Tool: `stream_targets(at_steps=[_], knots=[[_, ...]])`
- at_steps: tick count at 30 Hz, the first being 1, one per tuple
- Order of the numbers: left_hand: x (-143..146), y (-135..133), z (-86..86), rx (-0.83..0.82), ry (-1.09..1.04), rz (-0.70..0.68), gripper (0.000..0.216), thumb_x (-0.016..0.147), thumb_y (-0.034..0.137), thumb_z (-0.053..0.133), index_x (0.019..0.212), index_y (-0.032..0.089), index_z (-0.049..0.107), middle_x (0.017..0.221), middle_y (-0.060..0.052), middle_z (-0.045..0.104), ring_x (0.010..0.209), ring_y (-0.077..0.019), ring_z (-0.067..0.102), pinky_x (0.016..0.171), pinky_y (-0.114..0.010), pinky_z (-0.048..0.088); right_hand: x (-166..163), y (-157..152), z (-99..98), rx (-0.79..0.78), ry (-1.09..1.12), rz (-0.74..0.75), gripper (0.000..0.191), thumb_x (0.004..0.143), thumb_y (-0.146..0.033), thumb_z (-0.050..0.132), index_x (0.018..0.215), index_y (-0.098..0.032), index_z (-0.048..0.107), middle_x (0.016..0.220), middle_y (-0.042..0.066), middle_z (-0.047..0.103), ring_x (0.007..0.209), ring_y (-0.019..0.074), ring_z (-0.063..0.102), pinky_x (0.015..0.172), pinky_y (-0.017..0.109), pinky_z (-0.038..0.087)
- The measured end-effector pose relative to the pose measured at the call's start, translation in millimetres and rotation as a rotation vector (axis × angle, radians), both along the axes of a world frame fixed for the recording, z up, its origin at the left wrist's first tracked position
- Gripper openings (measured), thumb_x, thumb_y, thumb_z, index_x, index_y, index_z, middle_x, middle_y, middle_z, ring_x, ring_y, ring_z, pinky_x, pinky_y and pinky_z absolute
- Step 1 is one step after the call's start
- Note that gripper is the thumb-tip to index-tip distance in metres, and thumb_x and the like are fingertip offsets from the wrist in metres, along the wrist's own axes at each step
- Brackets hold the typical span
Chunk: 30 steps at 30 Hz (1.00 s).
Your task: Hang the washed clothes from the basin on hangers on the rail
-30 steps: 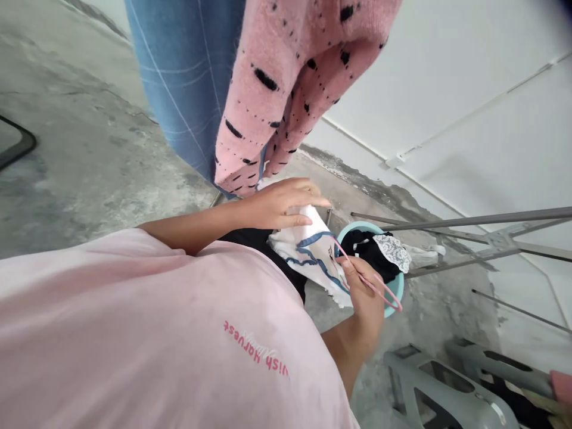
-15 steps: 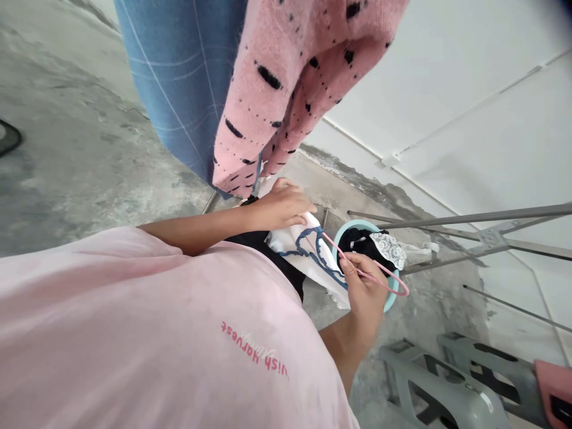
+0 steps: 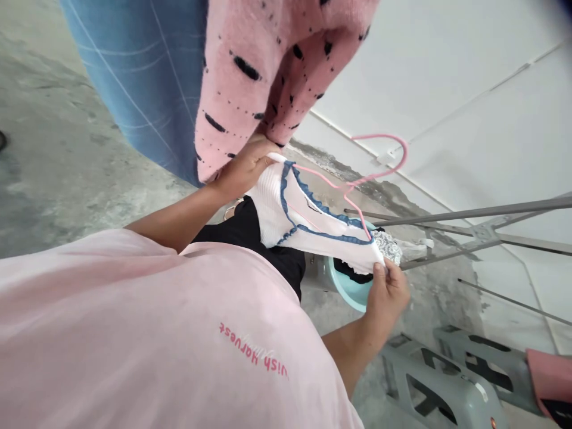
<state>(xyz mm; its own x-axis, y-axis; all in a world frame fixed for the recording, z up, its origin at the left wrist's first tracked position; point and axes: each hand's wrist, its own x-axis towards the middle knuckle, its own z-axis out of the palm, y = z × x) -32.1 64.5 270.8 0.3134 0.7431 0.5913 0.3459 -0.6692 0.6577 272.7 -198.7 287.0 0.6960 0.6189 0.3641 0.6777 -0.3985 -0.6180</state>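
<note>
My left hand and right hand pinch the blue-trimmed white garment, long axis running far left to near right.

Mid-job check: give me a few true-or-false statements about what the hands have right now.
1. The left hand grips one end of a white ribbed garment with blue ruffled trim. True.
2. The right hand holds only a pink plastic hanger. False: its fingers pinch the garment's other end; the hanger passes through the garment.
3. A light-teal plastic basin holds black cloth and white lace. True.
4. A pink knit garment with black flecks lies in the basin. False: it hangs above the left hand.
</note>
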Motion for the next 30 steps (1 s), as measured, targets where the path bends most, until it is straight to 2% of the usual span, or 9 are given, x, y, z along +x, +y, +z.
stream_targets(at_steps=[6, 10, 13, 17, 21, 26, 28, 30], knots=[[-13, 13, 4.8, -0.055, -0.047, 0.014, 0.032, 0.095, 0.053, 0.05, 0.099, 0.03, 0.073, 0.097, -0.003, 0.072, 0.103, -0.0245, 0.061, 0.094, -0.041, 0.046, -4, 0, -2.2, 0.249, 0.053, -0.024, 0.033, 0.077, -0.044, 0.073, 0.094, -0.015, 0.078, 0.087, 0.007, 0.073, 0.077, 0.0188, 0.063, 0.071, 0.031, 0.048], [-15, 15, 3.1, -0.072, -0.061, 0.011, 0.034, 0.093, 0.056, 0.052, 0.099, 0.03, 0.072, 0.097, -0.002, 0.073, 0.105, -0.0234, 0.06, 0.092, -0.041, 0.046, 1, 1, -4.7, 0.368, 0.161, -0.036, 0.029, 0.065, -0.036, 0.083, 0.085, -0.015, 0.077, 0.079, 0.005, 0.071, 0.071, 0.0178, 0.061, 0.063, 0.031, 0.047], [-14, 14, 1.6, -0.095, -0.07, 0.001, 0.033, 0.093, 0.055, 0.052, 0.097, 0.028, 0.072, 0.099, -0.003, 0.072, 0.106, -0.024, 0.059, 0.092, -0.041, 0.045, 3, 0, -6.3, 0.448, 0.262, -0.013, 0.026, 0.063, -0.031, 0.083, 0.082, -0.015, 0.076, 0.074, 0.003, 0.069, 0.063, 0.015, 0.057, 0.057, 0.029, 0.044], [-11, 12, 1.2, -0.118, -0.068, -0.021, 0.032, 0.094, 0.05, 0.052, 0.097, 0.025, 0.072, 0.098, -0.003, 0.072, 0.107, -0.0227, 0.059, 0.096, -0.041, 0.045, 6, 2, -8.9, 0.576, 0.278, 0.026, 0.02, 0.062, -0.027, 0.082, 0.077, -0.016, 0.073, 0.075, 0.002, 0.069, 0.068, 0.0165, 0.06, 0.064, 0.032, 0.047], [-9, 11, 2.2, -0.132, -0.059, -0.044, 0.03, 0.092, 0.045, 0.053, 0.095, 0.023, 0.073, 0.1, -0.007, 0.071, 0.106, -0.0257, 0.062, 0.095, -0.043, 0.046, 9, 9, -8.2, 0.692, 0.225, 0.041, 0.018, 0.062, -0.027, 0.079, 0.069, -0.017, 0.064, 0.073, 0.001, 0.065, 0.072, 0.0179, 0.059, 0.071, 0.037, 0.048], [-10, 11, 0.8, -0.143, -0.056, -0.01, 0.028, 0.091, 0.045, 0.054, 0.098, 0.025, 0.073, 0.101, -0.003, 0.072, 0.105, -0.024, 0.062, 0.095, -0.042, 0.046, 8, -1, 10.8, 0.86, -0.103, -0.145, 0.027, 0.073, -0.036, 0.068, 0.071, -0.024, 0.044, 0.072, 0.0, 0.05, 0.071, 0.0197, 0.053, 0.068, 0.04, 0.047], [-11, 10, 1.6, -0.139, -0.053, 0.005, 0.029, 0.092, 0.049, 0.054, 0.098, 0.027, 0.072, 0.099, 0.0, 0.072, 0.104, -0.0221, 0.06, 0.096, -0.041, 0.046, 6, -14, 22.1, 0.915, -0.232, -0.032, 0.029, 0.078, -0.038, 0.065, 0.072, -0.025, 0.04, 0.07, 0.0, 0.045, 0.068, 0.0194, 0.051, 0.068, 0.042, 0.047], [-12, 7, 5.1, -0.133, -0.058, 0.015, 0.03, 0.092, 0.052, 0.054, 0.098, 0.028, 0.071, 0.097, 0.002, 0.072, 0.105, -0.0214, 0.059, 0.095, -0.042, 0.046, 2, -26, 31.5, 0.829, -0.274, 0.225, 0.032, 0.087, -0.049, 0.054, 0.07, -0.025, 0.04, 0.064, 0.0, 0.043, 0.06, 0.0193, 0.05, 0.064, 0.043, 0.048]])
